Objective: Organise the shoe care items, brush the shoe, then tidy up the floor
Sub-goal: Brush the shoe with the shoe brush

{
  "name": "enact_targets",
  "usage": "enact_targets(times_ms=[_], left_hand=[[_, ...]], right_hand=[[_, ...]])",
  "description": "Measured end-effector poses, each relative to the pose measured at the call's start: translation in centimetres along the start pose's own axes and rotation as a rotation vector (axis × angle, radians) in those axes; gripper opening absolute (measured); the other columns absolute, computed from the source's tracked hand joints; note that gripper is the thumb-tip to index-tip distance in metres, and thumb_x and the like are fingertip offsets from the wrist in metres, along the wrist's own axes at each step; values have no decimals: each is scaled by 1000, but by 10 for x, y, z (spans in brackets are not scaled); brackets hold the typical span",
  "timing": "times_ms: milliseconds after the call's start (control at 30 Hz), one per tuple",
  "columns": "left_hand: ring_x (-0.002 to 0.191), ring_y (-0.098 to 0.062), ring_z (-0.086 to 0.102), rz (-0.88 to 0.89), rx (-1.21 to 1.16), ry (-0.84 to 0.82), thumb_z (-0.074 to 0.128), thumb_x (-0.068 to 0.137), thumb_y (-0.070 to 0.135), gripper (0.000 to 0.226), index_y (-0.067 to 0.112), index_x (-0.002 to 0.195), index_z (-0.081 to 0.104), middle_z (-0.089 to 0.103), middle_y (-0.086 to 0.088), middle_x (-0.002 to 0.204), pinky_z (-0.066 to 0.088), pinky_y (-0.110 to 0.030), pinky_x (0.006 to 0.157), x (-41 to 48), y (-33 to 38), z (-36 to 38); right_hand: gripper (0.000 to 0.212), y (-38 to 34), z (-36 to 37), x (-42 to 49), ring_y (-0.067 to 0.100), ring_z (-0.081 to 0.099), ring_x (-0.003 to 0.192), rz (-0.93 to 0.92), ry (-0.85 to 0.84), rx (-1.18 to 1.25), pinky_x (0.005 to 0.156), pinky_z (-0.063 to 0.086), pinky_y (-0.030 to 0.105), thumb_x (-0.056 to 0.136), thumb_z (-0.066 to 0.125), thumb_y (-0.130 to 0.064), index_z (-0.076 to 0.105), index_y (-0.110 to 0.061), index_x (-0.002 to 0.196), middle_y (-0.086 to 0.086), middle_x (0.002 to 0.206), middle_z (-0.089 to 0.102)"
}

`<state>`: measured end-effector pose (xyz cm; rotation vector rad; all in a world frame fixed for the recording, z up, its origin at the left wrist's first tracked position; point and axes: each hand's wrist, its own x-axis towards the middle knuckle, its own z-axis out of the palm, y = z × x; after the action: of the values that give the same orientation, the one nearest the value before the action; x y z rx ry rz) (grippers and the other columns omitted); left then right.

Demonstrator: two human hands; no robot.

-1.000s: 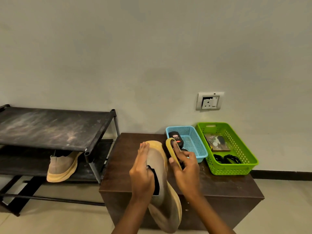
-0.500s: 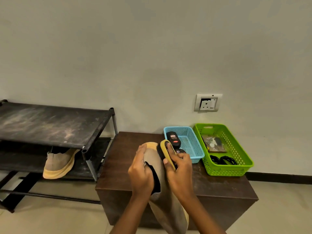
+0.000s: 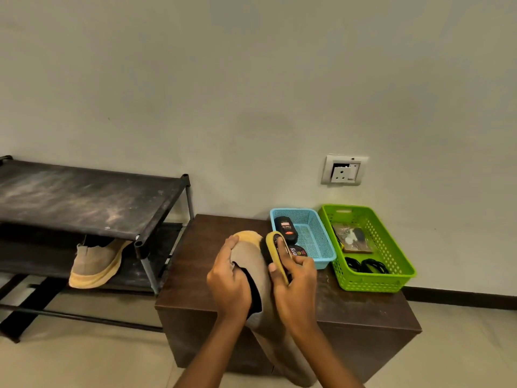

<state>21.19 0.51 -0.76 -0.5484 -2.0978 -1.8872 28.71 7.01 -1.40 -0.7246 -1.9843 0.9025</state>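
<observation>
Tan shoe point(image 3: 261, 268) stays gripped in my left hand point(image 3: 228, 287); my right hand point(image 3: 298, 287) grips the yellow brush point(image 3: 275, 249), barely shifted along the toe, so brushing is still underway.

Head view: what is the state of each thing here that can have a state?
shoe, held up, toe pointing away
left hand, grips the shoe at its opening
brush, bristles against the shoe
right hand, holds the brush
blue basket, holds a black bottle
green basket, holds a packet and black loops
second shoe, rests on the rack's lower shelf
</observation>
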Motion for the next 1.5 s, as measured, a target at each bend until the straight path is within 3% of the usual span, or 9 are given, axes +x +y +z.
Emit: enact_targets(times_ms=[167, 267, 400, 533, 633, 800, 933, 1300, 1500], left_hand=[[102, -19, 63, -31, 0, 15, 46, 80, -11, 45, 8, 115, 65, 68, -8, 111, 47, -15, 86, 5, -4, -3], [107, -19, 61, 6, 8, 19, 35, 73, -15, 54, 4, 114, 65, 67, -9, 113, 39, -2, 90, 3, -2, -3], [103, -17, 63, 1, -1, -2, 45, 80, -12, 45, 9, 115, 65, 68, -5, 112, 46, -12, 87, 8, -8, -4], [107, -18, 61, 0, -2, 32, 40, 73, -24, 56, 4, 115, 65, 67, -9, 113, 41, -5, 91, 5, -7, -4], [105, -16, 63, -8, -11, 14, 48, 80, -17, 48, 9, 117, 64, 67, -6, 114, 48, -18, 88, 9, -12, -4], [121, -27, 54, 95, 55, -26, 32, 76, -5, 53, 1, 120, 61, 61, -15, 123, 31, -7, 102, 1, -7, -2], [122, -33, 51, 240, 82, -123, 31, 80, 5, 50, -4, 120, 59, 59, -20, 124, 20, -6, 108, 5, -11, 1], [122, -28, 53, 471, 165, -149, 41, 85, 4, 41, 0, 122, 56, 60, -18, 124, 46, -41, 97, -9, -14, 8], [120, -28, 54, 548, 200, -117, 44, 87, 4, 37, -3, 119, 60, 60, -18, 124, 44, -36, 100, -4, -13, 6]], right_hand=[[52, -11, 5, -22, 8, 45, 99, -167, -121, 32, 93, 34, 9, 82, 50, -44, 42, -46, 134, -8, 100, 42], [52, 3, 1, 0, 18, 47, 95, 10, -4, -34, 96, 42, 33, 84, 59, -33, 40, -43, 130, -4, 97, 41], [53, -12, 3, -26, 5, 44, 97, -188, -128, 53, 92, 36, 12, 84, 54, -41, 39, -50, 134, -13, 101, 41], [53, 2, 4, -7, 17, 45, 96, 19, -19, -3, 97, 41, 33, 86, 63, -26, 41, -43, 131, 0, 98, 42], [51, -12, 5, -30, 9, 46, 96, -182, -96, 52, 92, 35, 10, 85, 55, -38, 44, -43, 134, -5, 99, 43], [53, 6, 10, -11, 19, 52, 93, 66, -5, 80, 91, 44, 30, 86, 65, -23, 42, -50, 126, -1, 94, 44], [51, 0, 2, -27, 6, 52, 89, -26, -33, 147, 79, 43, 14, 85, 67, -13, 51, -38, 126, -3, 95, 48], [71, -5, 3, -24, -1, 53, 86, 129, 82, 282, 86, 44, 22, 85, 65, -15, 38, -77, 104, -3, 96, 48], [61, -2, 1, -20, 7, 55, 86, 121, 97, 305, 85, 46, 17, 83, 68, -22, 41, -68, 114, 1, 95, 49]])
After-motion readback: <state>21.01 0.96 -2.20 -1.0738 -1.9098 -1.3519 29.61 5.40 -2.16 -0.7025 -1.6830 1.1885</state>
